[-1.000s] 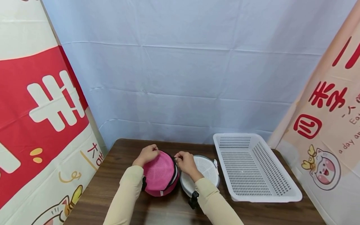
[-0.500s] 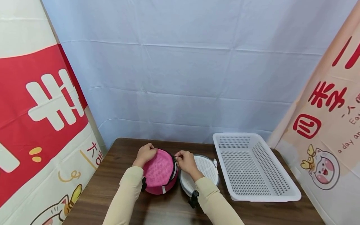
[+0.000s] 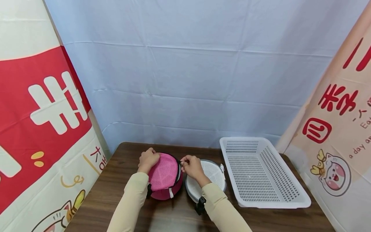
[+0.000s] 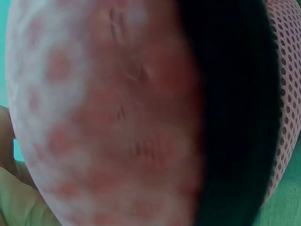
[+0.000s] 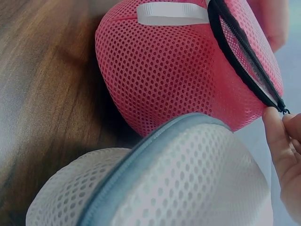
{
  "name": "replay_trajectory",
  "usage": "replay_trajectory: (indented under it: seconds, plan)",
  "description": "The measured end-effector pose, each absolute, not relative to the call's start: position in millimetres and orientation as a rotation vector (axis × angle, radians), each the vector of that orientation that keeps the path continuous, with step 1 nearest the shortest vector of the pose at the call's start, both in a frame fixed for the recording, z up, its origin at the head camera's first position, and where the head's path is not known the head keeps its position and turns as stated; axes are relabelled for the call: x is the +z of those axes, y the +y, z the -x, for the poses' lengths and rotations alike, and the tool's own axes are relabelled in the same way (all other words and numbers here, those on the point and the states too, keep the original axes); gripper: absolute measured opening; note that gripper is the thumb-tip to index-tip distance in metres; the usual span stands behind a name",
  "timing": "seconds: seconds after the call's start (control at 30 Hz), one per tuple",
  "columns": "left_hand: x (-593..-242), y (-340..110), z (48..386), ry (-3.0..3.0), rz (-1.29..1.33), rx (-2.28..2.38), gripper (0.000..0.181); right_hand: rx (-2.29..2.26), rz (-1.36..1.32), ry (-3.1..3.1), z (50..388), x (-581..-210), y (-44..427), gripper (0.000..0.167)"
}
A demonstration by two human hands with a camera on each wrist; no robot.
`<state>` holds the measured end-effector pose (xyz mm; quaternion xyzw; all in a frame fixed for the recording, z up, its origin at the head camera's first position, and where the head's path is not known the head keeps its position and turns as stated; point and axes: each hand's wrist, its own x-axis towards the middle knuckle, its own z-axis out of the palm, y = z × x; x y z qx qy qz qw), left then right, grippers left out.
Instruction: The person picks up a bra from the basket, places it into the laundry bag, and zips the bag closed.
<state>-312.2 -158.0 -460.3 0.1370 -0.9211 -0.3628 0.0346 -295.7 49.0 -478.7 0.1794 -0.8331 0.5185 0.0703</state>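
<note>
A round pink mesh laundry bag (image 3: pixel 163 174) with a black zipper (image 5: pixel 235 59) sits on the table, tilted. My left hand (image 3: pixel 149 159) grips its far left edge; the left wrist view is mostly filled by blurred pink mesh and a black band, with part of that hand (image 4: pixel 21 197) at the side. At the bag's right side my right hand (image 3: pixel 192 167) pinches the black zipper pull (image 5: pixel 285 111). Part of the zipper stands apart, showing a gap. Under my right wrist lies a round white mesh laundry bag (image 3: pixel 215 173) with grey zipper trim.
To the right stands a white perforated plastic basket (image 3: pixel 242 203) on the brown wooden table (image 3: pixel 101 196). A pale blue cloth (image 3: pixel 185 80) hangs behind the table, with printed cloths on both sides.
My left hand has shifted slightly left with the pink bag's edge. The bag has turned a little, its front white tab moving right. My right hand stays almost in place at the zipper pull.
</note>
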Motion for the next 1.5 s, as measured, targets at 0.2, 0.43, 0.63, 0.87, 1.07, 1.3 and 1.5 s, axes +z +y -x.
replay_trajectory:
  seconds: [0.2, 0.43, 0.63, 0.87, 1.07, 1.3, 1.5]
  plan:
    - [-460.4, -162.9, 313.5, -2.854, -0.379, -1.104, 0.019, 1.58, -0.536, -2.496, 295.0, -481.2, 48.5, 0.006]
    - [-459.5, -167.1, 316.5, -2.891, -0.328, -1.05, 0.029, 1.61, -0.495, -2.501, 295.5, -485.8, 48.1, 0.007]
    - [-452.1, -164.3, 322.7, -2.818, -0.097, -0.95, 0.021, 1.515, -0.525, -2.498, 300.3, -482.2, 48.7, 0.007]
    - [-441.4, -153.9, 329.1, -2.836, 0.276, -0.858, 0.018, 1.462, -0.561, -2.518, 307.1, -479.6, 49.3, 0.008]
    - [-444.5, -142.4, 328.6, -2.913, 0.444, -0.695, 0.022, 1.479, -0.571, -2.54, 307.8, -479.0, 47.1, 0.008]
    - [-451.6, -136.5, 329.1, -3.023, 0.542, -0.678, 0.031, 1.506, -0.578, -2.534, 307.6, -478.9, 45.6, 0.008]
    - [-457.4, -137.5, 330.3, -3.068, 0.459, -0.793, 0.016, 1.561, -0.612, -2.522, 307.6, -480.2, 41.9, 0.011]
